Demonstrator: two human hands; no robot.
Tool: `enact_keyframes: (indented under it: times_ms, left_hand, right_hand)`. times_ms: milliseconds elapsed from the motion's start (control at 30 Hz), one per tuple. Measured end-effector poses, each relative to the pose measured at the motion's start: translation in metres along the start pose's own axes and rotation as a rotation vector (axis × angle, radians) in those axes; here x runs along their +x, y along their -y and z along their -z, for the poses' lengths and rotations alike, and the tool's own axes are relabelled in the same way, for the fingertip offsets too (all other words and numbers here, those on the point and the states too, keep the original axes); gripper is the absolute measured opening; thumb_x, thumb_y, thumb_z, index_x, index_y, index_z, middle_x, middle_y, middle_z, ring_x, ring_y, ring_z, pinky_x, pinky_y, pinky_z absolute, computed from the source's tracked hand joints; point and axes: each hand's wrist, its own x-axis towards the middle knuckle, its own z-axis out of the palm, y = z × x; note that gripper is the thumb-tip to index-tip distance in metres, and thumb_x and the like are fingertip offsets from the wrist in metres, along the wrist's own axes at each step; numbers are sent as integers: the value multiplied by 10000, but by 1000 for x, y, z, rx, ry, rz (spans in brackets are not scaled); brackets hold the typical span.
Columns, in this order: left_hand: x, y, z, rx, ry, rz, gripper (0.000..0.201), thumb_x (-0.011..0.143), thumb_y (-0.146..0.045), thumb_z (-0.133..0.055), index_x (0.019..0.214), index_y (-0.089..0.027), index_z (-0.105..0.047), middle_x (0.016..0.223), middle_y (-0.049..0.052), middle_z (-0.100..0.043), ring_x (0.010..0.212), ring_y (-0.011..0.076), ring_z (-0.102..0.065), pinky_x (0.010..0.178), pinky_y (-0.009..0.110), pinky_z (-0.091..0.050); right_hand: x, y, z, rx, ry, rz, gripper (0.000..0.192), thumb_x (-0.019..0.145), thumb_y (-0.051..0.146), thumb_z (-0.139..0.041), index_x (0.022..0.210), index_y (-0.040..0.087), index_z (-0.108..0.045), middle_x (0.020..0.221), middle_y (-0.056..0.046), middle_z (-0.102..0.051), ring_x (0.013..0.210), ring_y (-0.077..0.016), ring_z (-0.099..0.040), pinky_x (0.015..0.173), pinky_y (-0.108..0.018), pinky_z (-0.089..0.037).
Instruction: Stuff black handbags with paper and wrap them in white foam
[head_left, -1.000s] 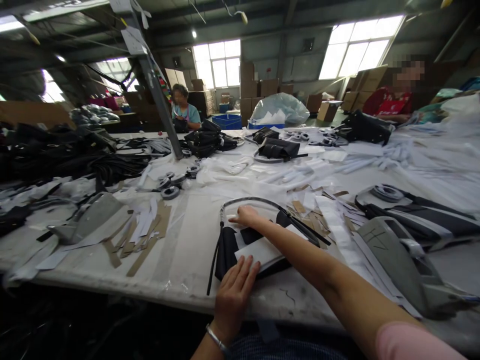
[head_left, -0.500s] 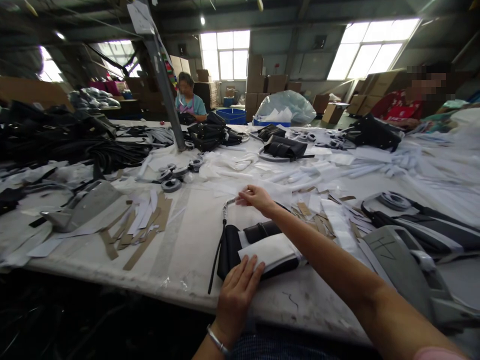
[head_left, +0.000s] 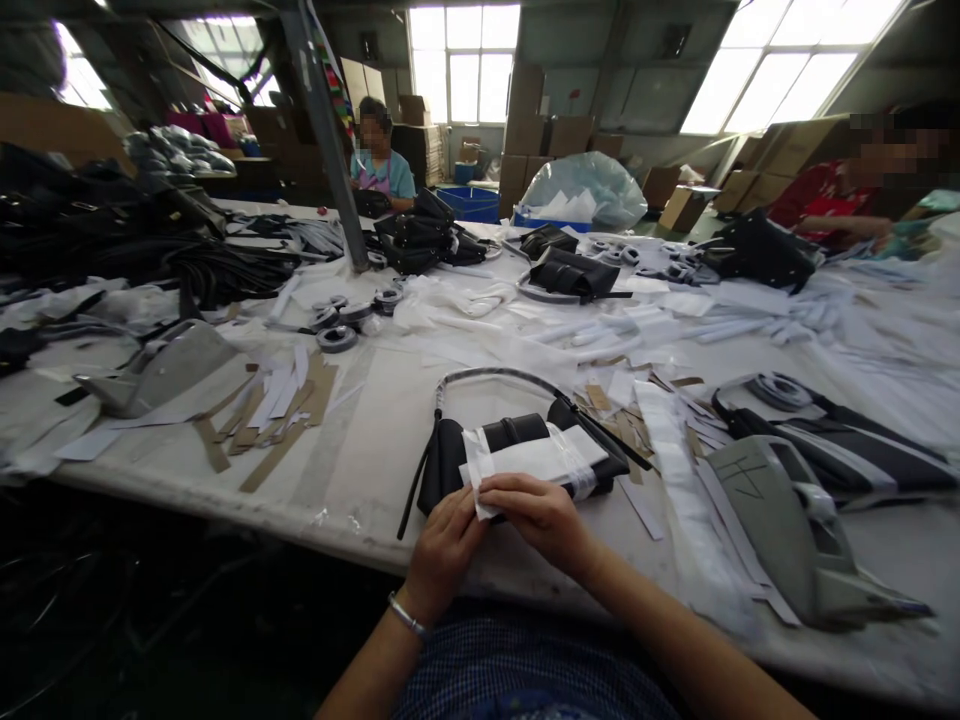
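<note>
A black handbag (head_left: 517, 430) lies on the table in front of me, its wrapped handle (head_left: 495, 374) arched on the far side. Across its front rests a folded white sheet (head_left: 544, 458), with clear wrapping near the right end. A thin white strip (head_left: 478, 455) crosses the sheet's left end and runs down to my fingers. My left hand (head_left: 450, 540), with a bangle at the wrist, is closed on the bag's near edge; its thumb is hidden. Beside it, my right hand (head_left: 540, 515) pinches the strip's lower end, fingertips close to the left hand's.
Brown and white paper strips (head_left: 281, 405) lie to the left. On the right are a grey tape dispenser (head_left: 780, 520) and another black bag (head_left: 862, 455). Tape rolls (head_left: 337, 339) and black bags (head_left: 574, 275) lie farther back. Two people work across the table.
My right hand has come down from beyond the bag to its near edge, bringing a white strip over the sheet. My left hand has shifted slightly left, off the sheet and onto the edge.
</note>
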Motion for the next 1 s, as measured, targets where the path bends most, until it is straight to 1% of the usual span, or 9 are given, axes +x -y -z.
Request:
enact_keyframes:
  times_ms: [200, 267, 433, 567, 633, 700, 800, 867, 1000]
  left_hand:
    - [-6, 1, -4, -36, -57, 109, 271, 947, -247, -570, 1176, -113, -624, 1143, 146, -705, 1079, 217, -670, 932, 329, -563]
    - [-6, 1, -4, -42, -59, 143, 328, 949, -293, -568, 1228, -125, -601, 1205, 159, -680, 1111, 222, -658, 916, 324, -572]
    - [-2, -2, 1, -22, 55, 81, 485, 955, -213, -549, 1432, -173, -473, 1385, 108, -599, 1284, 232, -555, 1051, 356, -510]
    - [-1, -4, 1, 0, 65, 56, 531, 930, -152, -575, 1447, -166, -458, 1388, 59, -603, 1379, 265, -454, 1097, 391, -478]
    - [-1, -4, -1, -2, 59, 42, 528, 927, -123, -569, 1442, -155, -461, 1397, 67, -594, 1378, 268, -455, 1095, 408, -478]
    - [0, -3, -3, -7, 68, 23, 508, 939, -108, -542, 1439, -144, -460, 1401, 79, -589, 1353, 254, -487, 1096, 413, -477]
    - [0, -2, -4, -10, 72, 19, 483, 956, -99, -503, 1435, -146, -464, 1404, 84, -586, 1332, 235, -512, 1100, 412, -473]
    - [0, -1, -5, -16, 67, 17, 483, 957, -94, -498, 1435, -148, -463, 1404, 86, -585, 1336, 233, -509, 1100, 411, -474]
    - [-3, -2, -6, -9, 58, 13, 496, 941, -78, -523, 1428, -161, -475, 1392, 77, -596, 1360, 243, -481, 1092, 411, -485]
  right_hand:
    - [-19, -9, -9, -133, -62, 118, 341, 971, 101, -527, 1256, 237, -656, 1123, -85, -731, 1098, -201, -665, 1026, -439, -532]
    - [-23, -10, -12, -191, -67, 162, 328, 977, 110, -526, 1250, 240, -652, 1119, -75, -736, 1097, -194, -671, 1026, -445, -530]
    - [-27, 3, -5, -278, 3, 209, 217, 962, 176, -587, 1158, 214, -671, 1108, -62, -745, 1146, -208, -656, 1059, -445, -506]
    - [2, 2, 12, -280, 70, 125, 106, 958, 232, -597, 989, 216, -698, 961, -24, -763, 903, -153, -716, 1039, -360, -509]
    - [29, -12, 18, -390, 74, 38, 160, 981, 235, -548, 1020, 214, -702, 1001, -37, -759, 914, -155, -704, 1025, -341, -494]
    - [57, -32, 18, -561, 168, -107, 228, 988, 270, -535, 1139, 191, -686, 1137, -88, -729, 1068, -205, -666, 1033, -360, -463]
    - [87, -58, 11, -713, 497, -278, 258, 986, 284, -534, 1129, 155, -705, 1129, -147, -724, 1108, -261, -653, 1016, -383, -437]
    - [97, -66, 5, -705, 638, -277, 243, 991, 261, -517, 1021, 163, -736, 1048, -131, -748, 1049, -248, -678, 1005, -369, -427]
    - [94, -63, -3, -630, 664, -190, 277, 1021, 243, -454, 1021, 201, -729, 1172, -75, -723, 1141, -194, -634, 1053, -351, -384]
